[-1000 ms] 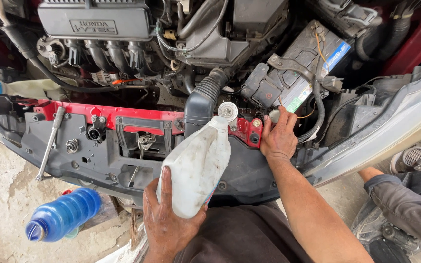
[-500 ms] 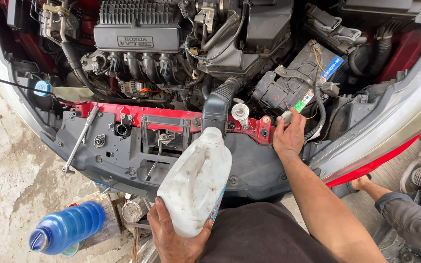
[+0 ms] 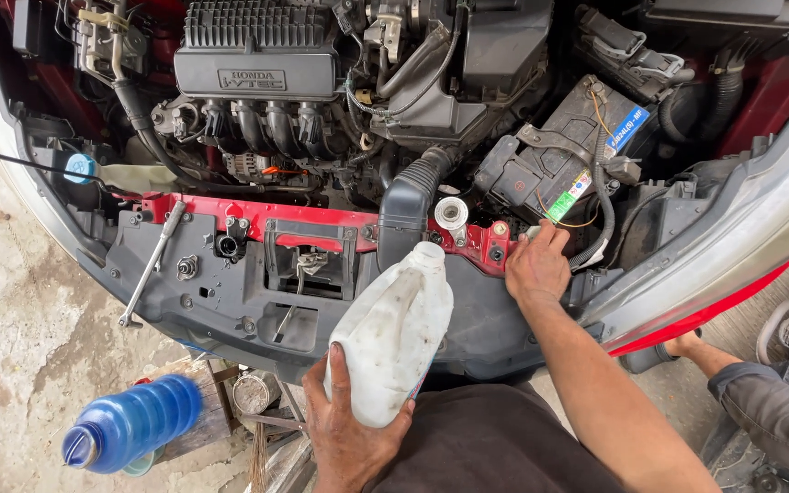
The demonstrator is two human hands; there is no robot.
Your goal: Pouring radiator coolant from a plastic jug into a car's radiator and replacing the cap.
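The white plastic jug point(image 3: 393, 336) lies tilted in my grip, its long axis running from the base low near my belly up and to the right, its open neck pointing toward the round white filler cap point(image 3: 450, 214) on the red crossmember point(image 3: 257, 212) of the engine bay. The neck stops just short of that cap, close beside the black ribbed intake duct point(image 3: 410, 196). The jug hangs over the dark front panel point(image 3: 203, 288), in front of my dark shirt.

Against the picture from half a second ago, the jug keeps nearly the same slant and its neck has come no closer to the cap; the view has shifted a little, so the engine cover point(image 3: 256, 64) sits more to the left and more of the blue bottle point(image 3: 130, 424) on the ground shows at lower left. My right hand stays on the same spot.

My left hand point(image 3: 349, 429) is wrapped around the base of the jug, thumb up along its left side, fingers curled under it, holding its weight. My right hand point(image 3: 534, 265) is loosely curled, fingertips resting on the right end of the red crossmember, just below the battery point(image 3: 568, 155); it grips nothing. A long wrench point(image 3: 151, 265) lies on the front panel, well to the left.
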